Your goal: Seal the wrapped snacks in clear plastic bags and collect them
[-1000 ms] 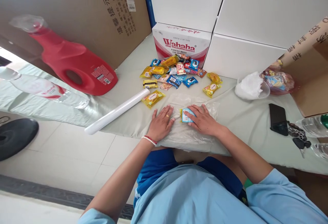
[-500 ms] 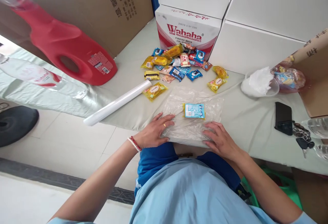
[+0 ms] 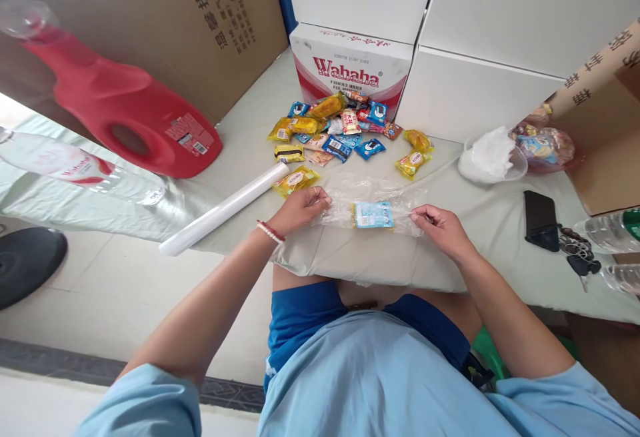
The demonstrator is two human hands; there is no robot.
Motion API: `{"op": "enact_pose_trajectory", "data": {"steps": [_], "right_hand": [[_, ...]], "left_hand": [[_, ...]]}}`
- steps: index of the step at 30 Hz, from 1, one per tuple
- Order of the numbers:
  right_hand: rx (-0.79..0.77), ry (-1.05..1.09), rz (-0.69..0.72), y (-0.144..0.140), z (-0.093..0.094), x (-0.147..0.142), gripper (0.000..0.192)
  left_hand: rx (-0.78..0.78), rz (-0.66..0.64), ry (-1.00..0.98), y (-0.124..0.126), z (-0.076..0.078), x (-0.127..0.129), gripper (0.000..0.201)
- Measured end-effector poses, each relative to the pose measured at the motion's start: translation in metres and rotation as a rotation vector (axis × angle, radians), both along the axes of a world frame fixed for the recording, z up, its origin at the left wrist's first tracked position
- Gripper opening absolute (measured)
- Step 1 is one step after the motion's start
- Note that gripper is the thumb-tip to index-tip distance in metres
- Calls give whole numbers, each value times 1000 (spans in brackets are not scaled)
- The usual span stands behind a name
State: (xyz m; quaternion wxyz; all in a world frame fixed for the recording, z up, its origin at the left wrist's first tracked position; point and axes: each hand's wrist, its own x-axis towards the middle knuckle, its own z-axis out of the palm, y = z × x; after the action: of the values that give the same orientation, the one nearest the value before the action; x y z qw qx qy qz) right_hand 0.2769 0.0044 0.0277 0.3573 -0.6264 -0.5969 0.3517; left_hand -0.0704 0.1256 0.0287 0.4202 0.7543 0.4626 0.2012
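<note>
Left hand (image 3: 300, 209) pinches the left edge of a clear plastic sheet (image 3: 373, 197), fingers closed on the film. Right hand (image 3: 443, 229) pinches the right edge the same way. The sheet lies on the table (image 3: 250, 150) near its front edge, folded over a small light-blue snack packet (image 3: 373, 214) that sits between the 2 hands; whether the film fully encloses the packet is hard to tell through the glare. The left wrist wears a red-and-white bead bracelet (image 3: 270, 232).

Just left of the left hand lies a yellow snack packet (image 3: 295, 180), and beside that a white roll of film (image 3: 223, 209) runs diagonally to the table's edge. Behind the sheet, a loose pile of snack packets (image 3: 340, 127) in yellow, blue and red sits in front of a red-and-white carton marked Wahaha (image 3: 350, 70). 2 more yellow packets (image 3: 414, 154) lie apart to the right of the pile.

At far left, a red detergent jug (image 3: 125, 117) lies on its side, with a clear water bottle (image 3: 75, 170) in front of it. To the right: a bowl holding white plastic (image 3: 493, 154), a bag of snacks (image 3: 545, 147), a black phone (image 3: 540, 220) and a bunch of keys (image 3: 575, 260). White boxes (image 3: 490, 30) and brown cardboard (image 3: 165, 17) stand at the back.
</note>
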Motion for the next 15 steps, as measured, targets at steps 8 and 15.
{"op": "enact_pose_trajectory", "data": {"steps": [8,15], "right_hand": [[-88,-68,-133,29,-20,14,35],[-57,-144,-136,26,-23,32,34]], "left_hand": [[150,232,285,23,-16,32,25],[540,503,258,14,5,23,28]]}}
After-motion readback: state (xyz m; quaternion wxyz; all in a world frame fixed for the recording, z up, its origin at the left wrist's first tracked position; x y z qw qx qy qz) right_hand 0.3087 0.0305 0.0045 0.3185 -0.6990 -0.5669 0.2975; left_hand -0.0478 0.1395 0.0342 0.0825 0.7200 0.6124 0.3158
